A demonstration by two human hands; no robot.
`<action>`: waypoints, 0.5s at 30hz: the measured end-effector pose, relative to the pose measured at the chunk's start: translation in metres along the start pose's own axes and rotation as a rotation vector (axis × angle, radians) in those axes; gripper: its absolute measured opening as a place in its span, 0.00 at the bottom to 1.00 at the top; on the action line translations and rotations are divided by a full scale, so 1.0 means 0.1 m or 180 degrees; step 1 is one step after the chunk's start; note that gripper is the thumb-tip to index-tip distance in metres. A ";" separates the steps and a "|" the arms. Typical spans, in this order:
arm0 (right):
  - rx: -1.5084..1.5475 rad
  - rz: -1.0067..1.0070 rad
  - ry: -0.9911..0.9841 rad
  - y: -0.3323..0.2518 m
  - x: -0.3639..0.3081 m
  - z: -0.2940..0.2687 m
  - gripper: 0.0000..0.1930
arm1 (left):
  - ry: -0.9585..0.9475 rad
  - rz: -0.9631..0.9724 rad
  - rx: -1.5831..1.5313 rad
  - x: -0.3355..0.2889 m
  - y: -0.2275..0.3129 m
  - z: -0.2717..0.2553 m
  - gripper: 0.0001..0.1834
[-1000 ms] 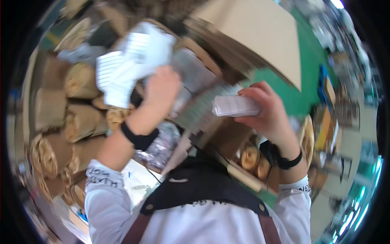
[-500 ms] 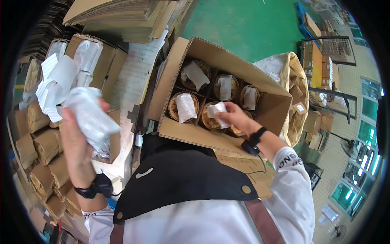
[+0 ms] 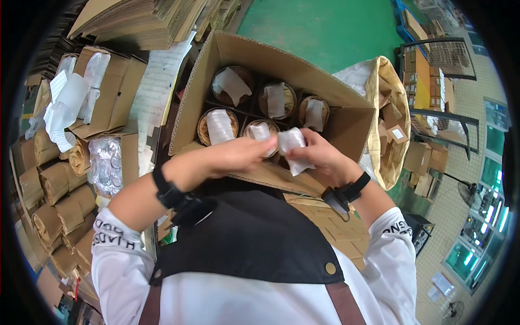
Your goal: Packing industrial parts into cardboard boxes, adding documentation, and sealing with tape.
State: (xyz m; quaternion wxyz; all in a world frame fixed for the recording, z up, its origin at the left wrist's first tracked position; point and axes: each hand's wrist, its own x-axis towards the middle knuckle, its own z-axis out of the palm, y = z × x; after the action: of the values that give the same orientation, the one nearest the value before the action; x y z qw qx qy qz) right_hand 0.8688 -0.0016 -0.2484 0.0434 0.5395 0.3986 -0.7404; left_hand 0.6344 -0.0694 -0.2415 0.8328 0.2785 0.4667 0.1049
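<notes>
White packet (image 3: pixel 292 147) between both hands (image 3: pixel 281 154)

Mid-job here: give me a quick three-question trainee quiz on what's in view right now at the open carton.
1. True or false: both hands meet over the near edge of the cardboard carton.
2. What does the right hand grip?
A. a clear plastic packet
B. a tape roll
C. a knife
3. What lies on top of each round brown roll in the carton?

Key:
1. True; the left hand is there too.
2. A, the clear plastic packet.
3. A clear plastic packet.
</notes>
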 end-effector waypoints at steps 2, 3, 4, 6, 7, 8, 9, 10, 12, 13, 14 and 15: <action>-0.0065 0.0499 0.0553 0.38 0.16 -0.31 0.27 | -0.0032 0.0539 0.0424 -0.26 -0.04 -0.17 0.33; -0.0065 0.0481 0.0555 0.54 0.30 -0.37 0.27 | 0.0002 0.1071 0.0839 -0.46 -0.05 -0.26 0.31; -0.0334 0.0559 0.0945 0.70 0.45 -0.43 0.27 | 0.0098 0.1025 0.0429 -0.68 -0.05 -0.34 0.29; -0.0663 0.0600 0.1258 0.92 0.70 -0.53 0.28 | 0.0287 0.0990 -0.0016 -1.06 -0.18 -0.42 0.28; -0.1480 0.0423 0.1228 0.98 0.78 -0.54 0.27 | 0.0627 0.1210 -0.0143 -1.27 -0.28 -0.42 0.26; -0.2292 0.0184 0.1180 1.02 0.87 -0.54 0.26 | 0.1002 0.1434 -0.0253 -1.48 -0.35 -0.44 0.24; -0.3156 -0.0991 0.0472 1.08 0.87 -0.61 0.25 | 0.1221 0.1539 -0.0279 -1.63 -0.45 -0.49 0.23; -0.3630 -0.1153 0.0959 1.08 0.78 -0.53 0.23 | 0.1506 0.1554 -0.0312 -1.73 -0.59 -0.58 0.22; -0.4701 0.0112 0.1039 0.55 0.55 -0.23 0.21 | 0.1989 0.1578 -0.0397 -1.94 -0.77 -0.80 0.23; -0.4919 0.0593 0.1010 0.50 0.53 -0.32 0.23 | 0.2781 0.1618 0.0370 -2.07 -0.79 -0.93 0.24; -0.4826 0.0348 0.1026 0.47 0.48 -0.48 0.26 | 0.3523 0.1577 0.1127 -2.21 -0.79 -1.11 0.25; -0.4517 -0.0145 0.1113 0.32 0.41 -0.47 0.26 | 0.4360 0.1371 0.1458 -2.39 -0.74 -1.32 0.27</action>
State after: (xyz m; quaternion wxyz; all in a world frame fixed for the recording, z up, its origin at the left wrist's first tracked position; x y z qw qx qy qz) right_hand 0.9039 0.0215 -0.3048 0.3029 0.4833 0.7947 -0.2076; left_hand 0.3886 -0.1854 -0.1653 0.2388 0.4023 0.8256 0.3154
